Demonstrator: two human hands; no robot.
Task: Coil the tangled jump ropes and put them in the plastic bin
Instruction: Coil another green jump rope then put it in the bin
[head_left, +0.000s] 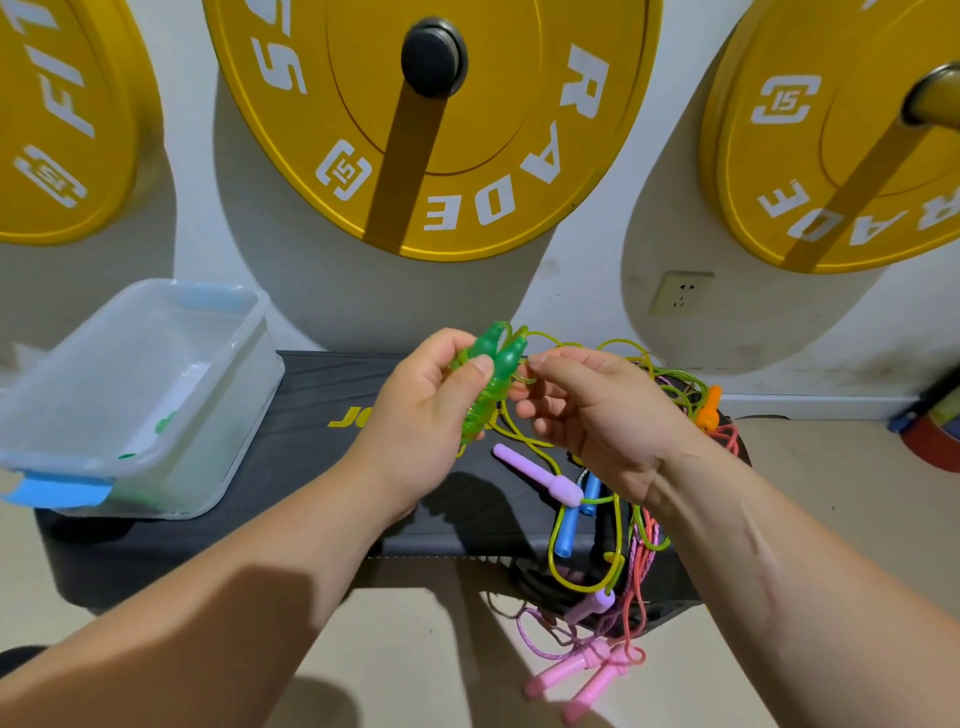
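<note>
Jump-rope handles (496, 366), translucent green, are clamped in the left hand (421, 415) grip, right hand (597, 415) pinching glossy cord (621, 342).

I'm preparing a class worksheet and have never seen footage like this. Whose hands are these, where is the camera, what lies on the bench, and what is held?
No machine: a person wears a head camera looking down at both hands. The left hand grips two green handles; the right hand pinches the yellow-green cord. On the black bench sit a clear plastic bin and a tangle of ropes with a purple handle, blue handles and an orange handle. Pink handles lie on the floor.
</note>
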